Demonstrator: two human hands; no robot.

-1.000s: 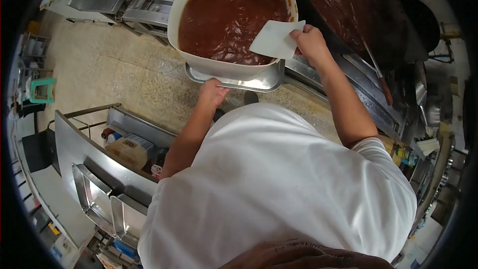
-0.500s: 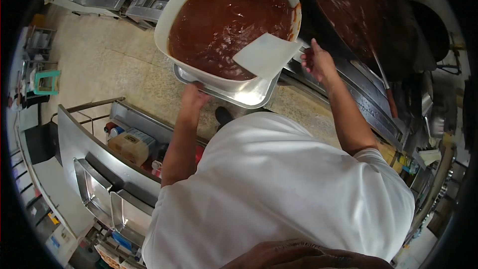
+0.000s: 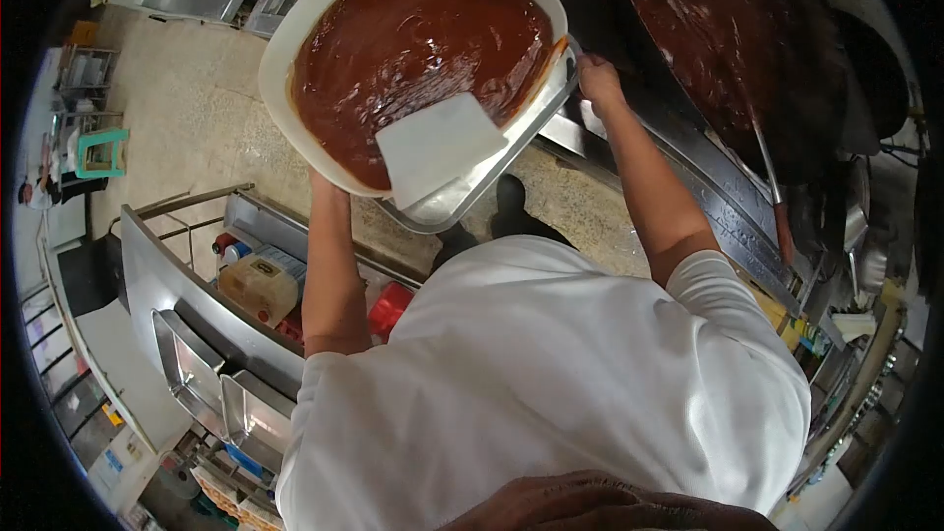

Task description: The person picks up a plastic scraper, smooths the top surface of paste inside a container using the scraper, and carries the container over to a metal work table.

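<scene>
A large white tub holds glossy reddish-brown liquid and sits on a shallow metal tray. Across the tub's near rim lies a flat white scraper, partly over the liquid, with no hand on it. My right hand is closed on the tray's right edge. My left hand is at the tub's lower left side, its fingers hidden beneath the tub and tray.
At the upper right, a big dark vessel of brown liquid contains a long-handled tool. Metal counters line the top and right. A steel worktop with metal pans stands at the lower left, near a green stool.
The tub and tray have shifted left and turned. My right hand has let go of the scraper and taken the tray's edge. My left hand has moved left and under the tub.
</scene>
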